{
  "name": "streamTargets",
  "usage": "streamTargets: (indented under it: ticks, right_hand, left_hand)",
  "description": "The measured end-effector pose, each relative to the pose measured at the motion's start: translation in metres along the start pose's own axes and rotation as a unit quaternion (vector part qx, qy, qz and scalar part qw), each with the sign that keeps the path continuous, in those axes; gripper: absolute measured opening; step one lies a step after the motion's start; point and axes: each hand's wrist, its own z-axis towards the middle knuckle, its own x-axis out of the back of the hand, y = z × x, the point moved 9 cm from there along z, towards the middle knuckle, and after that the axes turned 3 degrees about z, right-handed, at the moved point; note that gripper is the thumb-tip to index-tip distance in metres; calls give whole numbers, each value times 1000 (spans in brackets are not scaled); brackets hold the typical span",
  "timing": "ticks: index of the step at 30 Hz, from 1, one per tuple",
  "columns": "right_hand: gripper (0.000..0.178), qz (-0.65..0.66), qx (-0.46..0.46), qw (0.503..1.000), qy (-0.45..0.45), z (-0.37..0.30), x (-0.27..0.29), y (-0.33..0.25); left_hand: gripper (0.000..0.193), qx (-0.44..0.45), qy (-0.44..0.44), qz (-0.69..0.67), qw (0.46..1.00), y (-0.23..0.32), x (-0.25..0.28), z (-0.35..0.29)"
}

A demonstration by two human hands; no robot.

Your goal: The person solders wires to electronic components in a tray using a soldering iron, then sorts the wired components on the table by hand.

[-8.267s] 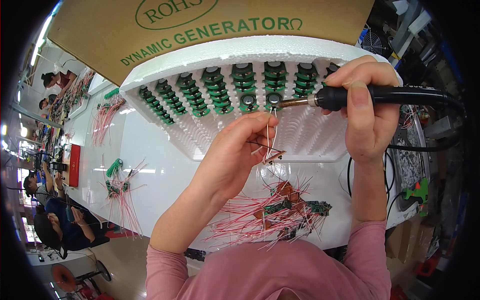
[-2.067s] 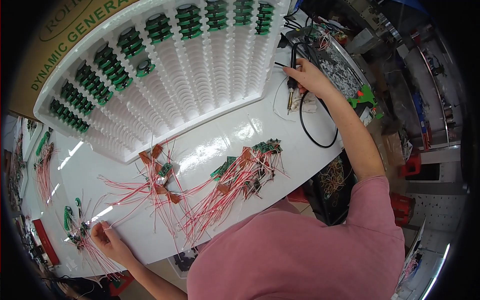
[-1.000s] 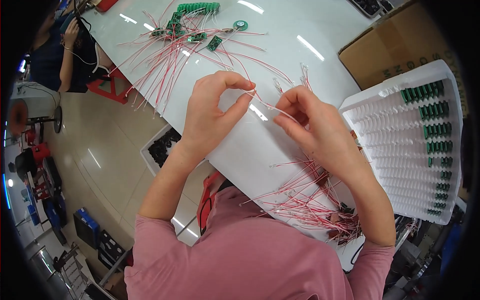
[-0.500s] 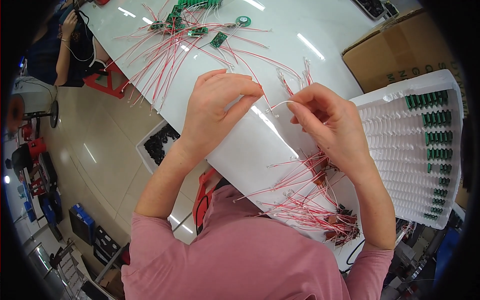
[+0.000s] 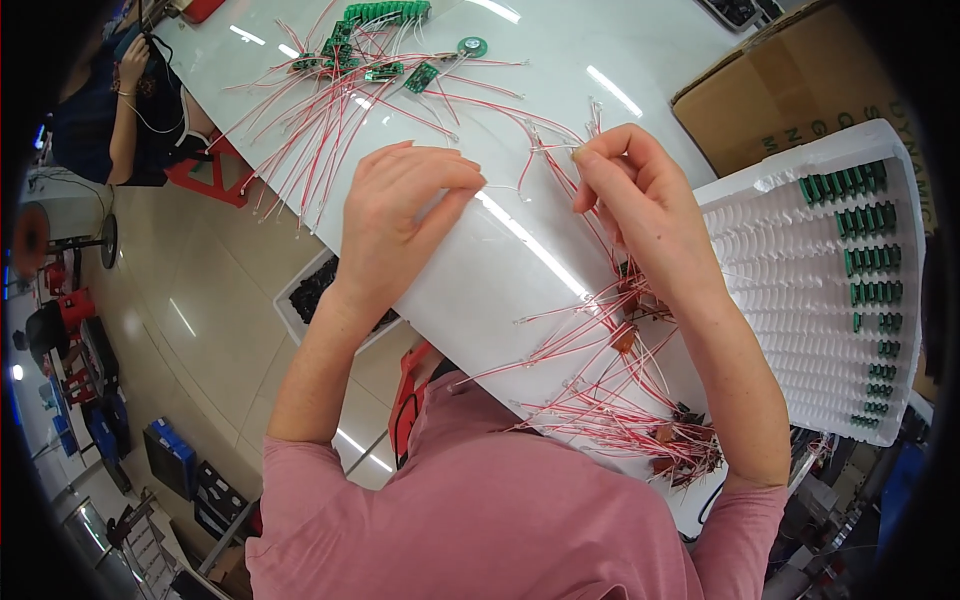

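Above the glossy white table (image 5: 470, 290) both my hands are raised, fingers pinched. My left hand (image 5: 408, 215) grips the end of a thin white wire (image 5: 505, 184) between thumb and fingertips. Farther right, my right hand (image 5: 640, 205) pinches another white wire (image 5: 557, 148), near the tips of several red and white wires. Beyond the hands lies a spread of red and white wires (image 5: 345, 125) joined to green circuit boards (image 5: 421, 78). A round green disc (image 5: 472, 47) lies beside them. Another wire bundle (image 5: 610, 425), with brown parts, rests below my right forearm.
At right a white foam tray (image 5: 760, 270) holds rows of green parts (image 5: 872, 260), near a cardboard box (image 5: 770, 90). A white bin of black parts (image 5: 312, 290) sits below the table's left edge. Another person's arm (image 5: 125, 120) is at the upper left.
My hands have moved apart: the left one leftward, the right one slightly up and away. The wire ends that met between them are now separated.
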Motion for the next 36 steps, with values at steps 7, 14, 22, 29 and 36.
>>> streamTargets:
  ticks: [7,14,22,29,36]
  right_hand:
    - [15,12,55,997,-46,-8,-22,-1]
    - [18,-137,232,962,49,-21,-6,-14]
    - [20,-360,241,901,-26,-79,4,1]
    - [18,-425,220,872,-101,-118,-6,11]
    - [12,-477,249,813,-223,-143,-16,9]
  left_hand:
    - [10,-18,-11,7,1000,15,0,-1]
    - [11,59,23,129,990,-8,10,-9]
    - [26,40,7,101,994,15,13,5]
    - [25,-22,-47,95,994,22,-36,19]
    - [17,-3,-77,113,991,-4,-13,24]
